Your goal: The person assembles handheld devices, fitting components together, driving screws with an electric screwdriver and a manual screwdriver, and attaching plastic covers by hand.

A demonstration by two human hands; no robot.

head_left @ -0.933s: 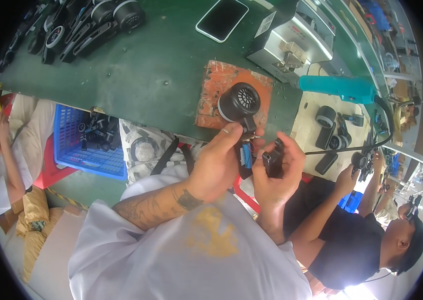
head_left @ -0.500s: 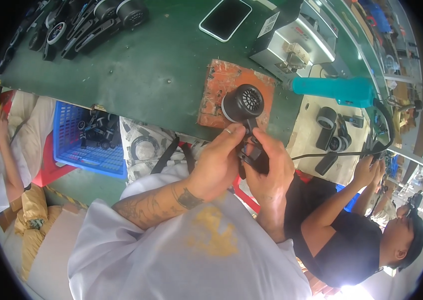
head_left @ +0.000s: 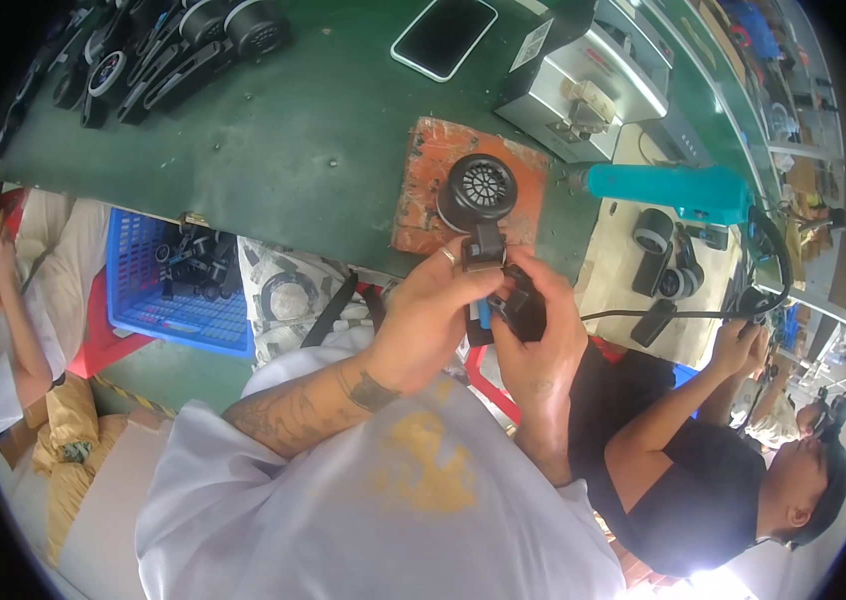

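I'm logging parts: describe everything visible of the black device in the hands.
The black device looks plastic: round head, spoked grille facing up, handle with something blue showing. The head is above the orange block; contact is unclear. The left hand holds the handle; the right hand holds a black piece beside it.

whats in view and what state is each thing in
Left hand: gripping black fan
Right hand: gripping black piece
Black fan: held, blue part exposed
Phone: flat, screen dark
Blue crate: holding black parts
Teal power tool: unheld
Orange block: worn, scuffed
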